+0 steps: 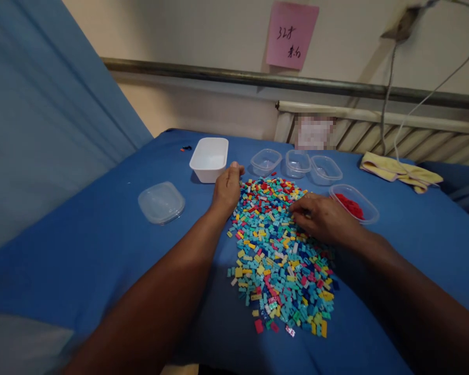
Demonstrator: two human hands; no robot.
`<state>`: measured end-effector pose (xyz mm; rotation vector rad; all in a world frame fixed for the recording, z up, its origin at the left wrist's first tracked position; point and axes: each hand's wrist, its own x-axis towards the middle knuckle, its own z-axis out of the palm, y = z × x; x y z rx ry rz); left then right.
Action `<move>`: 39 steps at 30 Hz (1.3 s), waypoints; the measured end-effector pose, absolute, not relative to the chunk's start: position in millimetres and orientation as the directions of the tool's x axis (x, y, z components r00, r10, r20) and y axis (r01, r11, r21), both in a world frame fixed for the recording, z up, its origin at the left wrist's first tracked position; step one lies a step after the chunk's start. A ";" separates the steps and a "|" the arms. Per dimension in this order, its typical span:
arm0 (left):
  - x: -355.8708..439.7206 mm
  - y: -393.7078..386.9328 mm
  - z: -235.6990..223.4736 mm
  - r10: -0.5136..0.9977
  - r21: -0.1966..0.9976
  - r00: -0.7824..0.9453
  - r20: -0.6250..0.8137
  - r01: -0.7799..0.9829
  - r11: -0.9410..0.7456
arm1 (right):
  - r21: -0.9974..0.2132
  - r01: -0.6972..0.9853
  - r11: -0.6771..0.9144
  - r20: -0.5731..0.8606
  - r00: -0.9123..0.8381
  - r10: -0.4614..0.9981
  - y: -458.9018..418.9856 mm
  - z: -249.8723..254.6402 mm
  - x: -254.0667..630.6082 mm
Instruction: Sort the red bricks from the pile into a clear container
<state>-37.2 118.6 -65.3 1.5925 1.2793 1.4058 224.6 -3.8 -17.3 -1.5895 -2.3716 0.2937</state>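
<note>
A large heap of small toy building bricks (pixel 281 260) in turquoise, yellow, red, pink and blue lies spread on the blue cloth. Along the heap's far left edge my left hand (pixel 227 188) stands on its side, thumb uppermost and palm facing the bricks; it looks open, though its fingers are partly hidden. Over the upper right of the heap, my right hand (pixel 322 214) has its fingers curled and pressed together at the bricks. What sits between those fingertips, if anything, is too small to make out. A clear tub of red bricks (pixel 349 206) stands just beyond the right hand.
Behind the heap are a white plastic box (pixel 210 161) and clear tubs (pixel 266 162), (pixel 297 164), (pixel 326 171). Clear lids (pixel 162 203) lie left. A yellow cloth (pixel 398 171) rests at the back right, below hanging cables. A blue curtain (pixel 54 104) borders the left.
</note>
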 end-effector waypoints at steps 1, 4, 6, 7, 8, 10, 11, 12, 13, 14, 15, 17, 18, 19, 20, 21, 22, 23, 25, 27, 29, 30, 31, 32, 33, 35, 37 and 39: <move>-37.2 119.1 -65.9 0.942 0.917 -0.048 0.332 0.249 -0.311 | -0.332 0.857 0.395 0.139 -0.369 0.919 -2.8 -15.1 220.8; -37.5 120.3 -67.7 0.944 0.916 -0.044 0.328 0.259 -0.307 | -0.375 0.818 0.435 0.195 -0.389 0.900 4.4 -9.2 200.9; -37.8 120.5 -68.6 0.943 0.915 -0.046 0.330 0.262 -0.308 | -0.385 0.800 0.461 0.178 -0.425 0.887 11.1 -8.2 185.4; -37.8 120.3 -68.9 0.942 0.915 -0.045 0.333 0.257 -0.311 | -0.380 0.794 0.475 0.157 -0.450 0.879 14.0 -8.8 178.9; -37.9 120.1 -69.3 0.940 0.915 -0.044 0.337 0.251 -0.316 | -0.367 0.795 0.482 0.137 -0.466 0.874 16.2 -9.9 174.3; -37.9 120.0 -70.3 0.939 0.917 -0.041 0.340 0.236 -0.322 | -0.337 0.812 0.477 0.114 -0.467 0.877 17.7 -12.2 171.6; -37.9 120.0 -70.9 0.940 0.917 -0.038 0.340 0.233 -0.323 | -0.336 0.817 0.468 0.109 -0.460 0.881 17.0 -12.7 173.6; -37.8 120.3 -71.6 0.940 0.917 -0.035 0.340 0.234 -0.323 | -0.357 0.813 0.461 0.102 -0.456 0.884 15.7 -12.4 177.3; -37.7 120.6 -72.3 0.940 0.916 -0.031 0.339 0.237 -0.322 | -0.399 0.797 0.453 0.090 -0.458 0.885 14.2 -11.3 182.1; -37.6 121.1 -73.1 0.940 0.915 -0.029 0.339 0.241 -0.322 | -0.448 0.777 0.443 0.077 -0.460 0.885 12.9 -9.6 187.1; -37.6 121.5 -73.8 0.940 0.914 -0.028 0.341 0.244 -0.324 | -0.488 0.760 0.429 0.072 -0.454 0.888 12.1 -7.6 191.6; -37.6 122.3 -75.2 0.938 0.911 -0.027 0.346 0.249 -0.329 | -0.531 0.750 0.395 0.098 -0.408 0.908 12.7 -4.6 196.6; -37.7 122.6 -75.9 0.938 0.910 -0.026 0.347 0.253 -0.329 | -0.536 0.750 0.387 0.127 -0.381 0.916 14.0 -4.5 196.3; -37.7 122.9 -76.5 0.937 0.908 -0.024 0.348 0.257 -0.331 | -0.539 0.747 0.390 0.157 -0.366 0.917 15.7 -5.4 194.3; -37.8 123.1 -77.1 0.936 0.906 -0.022 0.350 0.261 -0.333 | -0.543 0.736 0.405 0.181 -0.368 0.912 17.6 -7.4 190.7; -37.8 123.2 -77.6 0.935 0.904 -0.019 0.354 0.262 -0.337 | -0.544 0.721 0.429 0.198 -0.386 0.901 19.5 -10.0 186.1; -37.7 123.2 -77.9 0.934 0.903 -0.018 0.358 0.261 -0.341 | -0.532 0.712 0.457 0.207 -0.415 0.886 21.2 -12.8 181.1; -37.5 123.1 -78.0 0.932 0.902 -0.017 0.362 0.258 -0.346 | -0.507 0.713 0.484 0.208 -0.444 0.872 22.5 -15.6 176.3; -36.9 122.5 -77.6 0.930 0.901 -0.014 0.366 0.256 -0.350 | -0.446 0.739 0.505 0.173 -0.482 0.859 23.9 -19.6 169.2; -36.1 121.6 -76.3 0.931 0.899 -0.014 0.365 0.266 -0.348 | -0.395 0.782 0.481 0.113 -0.479 0.871 24.4 -21.1 166.8; -35.4 120.7 -74.6 0.931 0.895 -0.013 0.365 0.279 -0.348 | -0.375 0.811 0.449 0.067 -0.459 0.886 24.4 -21.1 167.9; -35.1 120.3 -73.8 0.931 0.894 -0.012 0.366 0.283 -0.348 | -0.376 0.816 0.438 0.051 -0.454 0.889 24.2 -20.8 169.0; -34.9 119.9 -73.2 0.930 0.892 -0.011 0.367 0.288 -0.348 | -0.387 0.816 0.430 0.038 -0.452 0.891 23.7 -20.3 170.2; -34.8 119.5 -72.8 0.929 0.890 -0.011 0.370 0.292 -0.351 | -0.406 0.811 0.421 0.025 -0.451 0.892 23.0 -19.7 171.3; -34.8 119.2 -72.5 0.927 0.887 -0.010 0.375 0.296 -0.355 | -0.431 0.803 0.411 0.011 -0.451 0.892 22.1 -18.8 172.4; -34.8 118.3 -72.4 0.921 0.881 -0.010 0.388 0.298 -0.368 | -0.491 0.778 0.392 -0.011 -0.455 0.890 19.8 -15.9 175.1; -34.9 117.6 -72.8 0.915 0.877 -0.012 0.402 0.293 -0.382 | -0.559 0.740 0.374 -0.009 -0.457 0.889 18.1 -12.1 179.8; -34.9 117.1 -73.3 0.911 0.872 -0.016 0.411 0.298 -0.388 | -0.598 0.714 0.364 0.019 -0.441 0.897 18.3 -8.6 186.5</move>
